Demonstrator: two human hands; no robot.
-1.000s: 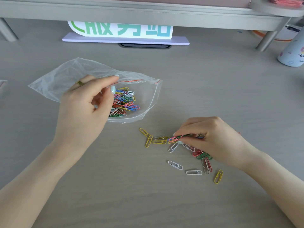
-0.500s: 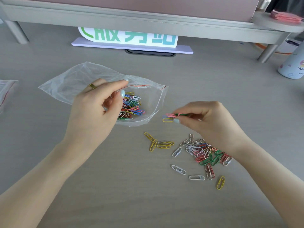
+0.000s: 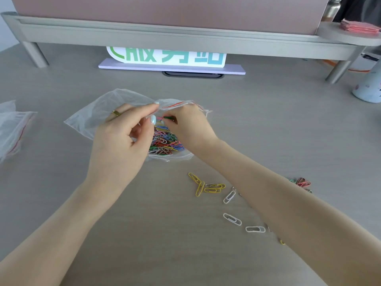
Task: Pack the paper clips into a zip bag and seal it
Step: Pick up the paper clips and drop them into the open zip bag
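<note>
A clear zip bag point(image 3: 97, 112) with a red seal line lies on the grey desk, its mouth facing right. My left hand point(image 3: 121, 141) pinches the upper edge of the mouth and holds it open. My right hand point(image 3: 189, 126) is inside the mouth, pinching a few paper clips point(image 3: 168, 118), green and pink. A heap of coloured clips point(image 3: 166, 142) lies inside the bag. Loose clips point(image 3: 208, 187), yellow and white, lie on the desk below the bag, partly hidden by my right forearm. More pink and green clips point(image 3: 302, 183) show past that arm.
Spare zip bags point(image 3: 12, 129) lie at the left edge. A raised grey shelf point(image 3: 185, 36) spans the back, with a green-lettered sign point(image 3: 167, 58) under it. A pale bottle point(image 3: 369, 87) stands at the right.
My right hand has lifted a few clips from the loose pile and carried them left into the bag's mouth. My left hand has kept its hold on the bag's edge.
</note>
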